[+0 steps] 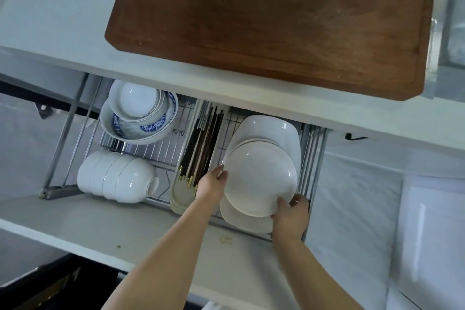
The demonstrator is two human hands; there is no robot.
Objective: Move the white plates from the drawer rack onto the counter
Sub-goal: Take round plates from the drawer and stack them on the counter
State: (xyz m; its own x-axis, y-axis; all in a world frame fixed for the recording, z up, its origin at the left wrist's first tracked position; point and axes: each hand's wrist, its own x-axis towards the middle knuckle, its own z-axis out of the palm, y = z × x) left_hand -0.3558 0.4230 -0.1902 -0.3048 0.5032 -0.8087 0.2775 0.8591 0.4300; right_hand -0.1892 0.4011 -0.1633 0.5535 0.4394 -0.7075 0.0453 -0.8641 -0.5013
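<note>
A stack of white plates (260,178) lies in the right part of the pulled-out wire drawer rack (310,156), round plates on top of a larger squarish one (271,131). My left hand (211,185) grips the left rim of the top round plates. My right hand (289,216) holds their near right rim, fingers curled under the edge. The white counter (65,20) runs above the drawer.
A big brown wooden cutting board (271,20) covers much of the counter. In the rack sit blue-patterned bowls (141,116), a row of white bowls (118,176) on their sides, and a tray of dark chopsticks (201,143). The white drawer front (100,224) lies near me.
</note>
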